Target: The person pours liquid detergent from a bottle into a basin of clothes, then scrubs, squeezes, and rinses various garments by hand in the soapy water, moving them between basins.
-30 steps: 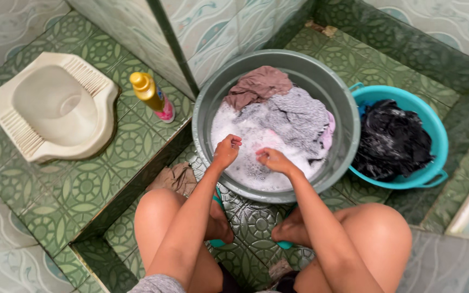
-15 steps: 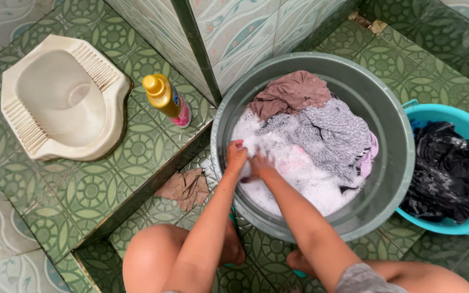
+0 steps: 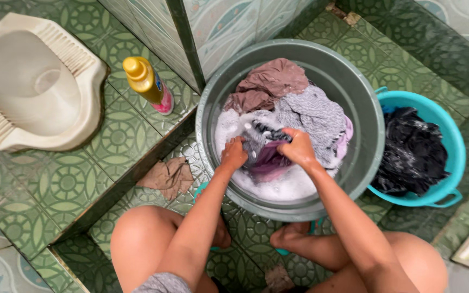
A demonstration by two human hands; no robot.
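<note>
Person squats over a big grey basin (image 3: 365, 163) w/ suds & laundry; basin is the landmark here. Left hand (image 3: 234, 153) sits inside the basin's near-left part, fingers curled tight onto a wet purple garment (image 3: 267, 163) w/ a dark patterned part at its upper edge; right hand (image 3: 298, 148) just right of it, nearer basin centre, fingers also bent closed, gripping the same garment's upper edge; both hands touching the cloth, foam on the knuckles; garment is bunched betw. the two hands, partly out of the white foam (image 3: 286, 187), which fills the basin's near side. Behind the hands, toward the basin's far side: grey knit cloth (image 3: 313, 114), & a brown cloth (image 3: 270, 81) heaped at the far-left rim; a bit of pink fabric (image 3: 346, 138) shows at the right inside wall. Right of the basin, touching or nearly touching its rim: teal tub (image 3: 446, 190) holding dark wet clothes (image 3: 411, 152). Left of the basin, up on the raised tiled step: yellow-capped bottle (image 3: 147, 84) w/ pink base, standing; further left, well apart from the basin, a cream squat toilet pan (image 3: 28, 87). At the basin's near-left, on the lower floor by the step: crumpled brown rag (image 3: 169, 176). Person's knees & bare feet are at the basin's near side; green patterned floor tiles (image 3: 71, 184) all around.
</note>
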